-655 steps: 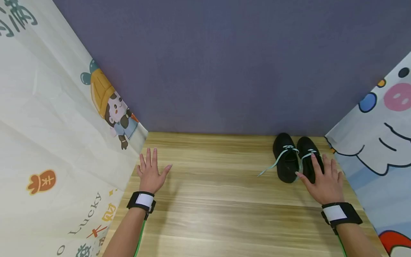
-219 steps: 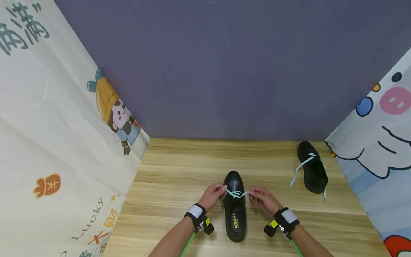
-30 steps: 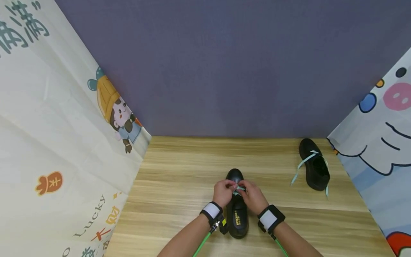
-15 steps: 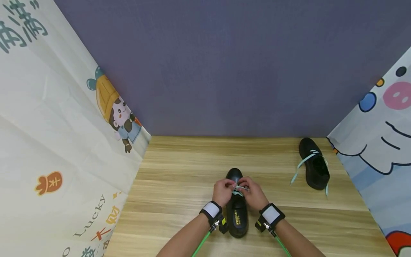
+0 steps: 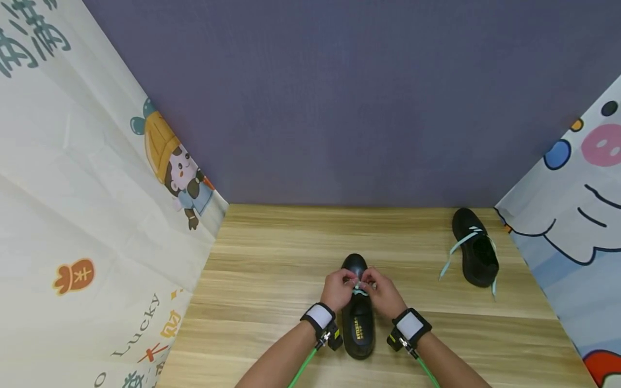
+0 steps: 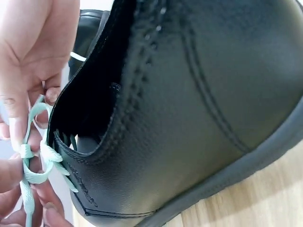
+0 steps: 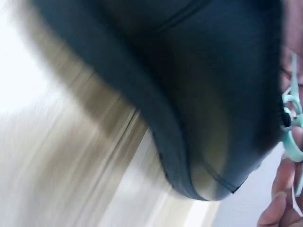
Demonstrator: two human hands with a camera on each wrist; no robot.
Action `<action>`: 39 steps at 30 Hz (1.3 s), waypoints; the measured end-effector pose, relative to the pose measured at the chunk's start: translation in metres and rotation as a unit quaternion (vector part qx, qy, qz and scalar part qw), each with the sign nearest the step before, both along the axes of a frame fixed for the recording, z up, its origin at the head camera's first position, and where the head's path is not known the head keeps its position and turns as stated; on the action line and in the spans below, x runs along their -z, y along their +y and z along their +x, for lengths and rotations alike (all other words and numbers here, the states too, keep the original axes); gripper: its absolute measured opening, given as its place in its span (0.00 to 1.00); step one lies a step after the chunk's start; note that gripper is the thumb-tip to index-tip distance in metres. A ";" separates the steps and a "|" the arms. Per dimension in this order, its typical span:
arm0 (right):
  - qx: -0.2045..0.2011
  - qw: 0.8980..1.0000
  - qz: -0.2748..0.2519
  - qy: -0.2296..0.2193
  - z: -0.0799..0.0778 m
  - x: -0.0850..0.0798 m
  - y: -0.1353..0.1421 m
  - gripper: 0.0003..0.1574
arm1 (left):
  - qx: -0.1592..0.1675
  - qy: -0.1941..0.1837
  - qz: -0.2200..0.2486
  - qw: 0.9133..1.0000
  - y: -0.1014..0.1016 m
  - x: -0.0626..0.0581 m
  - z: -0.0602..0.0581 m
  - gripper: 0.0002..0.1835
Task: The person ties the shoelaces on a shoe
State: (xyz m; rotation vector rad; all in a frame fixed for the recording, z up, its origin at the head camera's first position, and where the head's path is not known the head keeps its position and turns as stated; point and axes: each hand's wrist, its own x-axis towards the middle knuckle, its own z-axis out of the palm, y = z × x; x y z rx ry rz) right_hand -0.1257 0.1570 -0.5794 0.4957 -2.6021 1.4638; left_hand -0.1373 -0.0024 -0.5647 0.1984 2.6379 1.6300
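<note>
A black leather shoe (image 5: 354,262) stands upright on the wood-grain surface, toe pointing away from me. My left hand (image 5: 336,291) pinches its mint-green shoelace (image 6: 38,177) from the left side, above the tongue. From the right, my right hand (image 5: 385,296) pinches the lace too, fingertips close to the left ones. In the left wrist view the lace forms a loop with a crossing held between fingers, and an end hangs down. The right wrist view is blurred; it shows the lace loop (image 7: 292,150) at the fingers beside the shoe. Fingers hide part of the lacing.
A second black shoe (image 5: 477,258) lies at the back right, its mint lace (image 5: 451,257) trailing loose on both sides. A dark blue-grey panel (image 5: 359,108) rises behind the wood-grain surface (image 5: 271,253). Printed cloths (image 5: 97,215) flank it. Green cables run from both wrists.
Earlier, both shoes stood together at right; one is now in the middle, its lace in my hands. In the last second, my right fingers shifted slightly at the lace; the left hand barely moved.
</note>
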 end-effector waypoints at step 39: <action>-0.010 0.955 0.102 0.278 0.010 0.018 0.012 0.12 | -0.076 -0.127 0.110 0.983 -0.022 0.022 0.000 0.07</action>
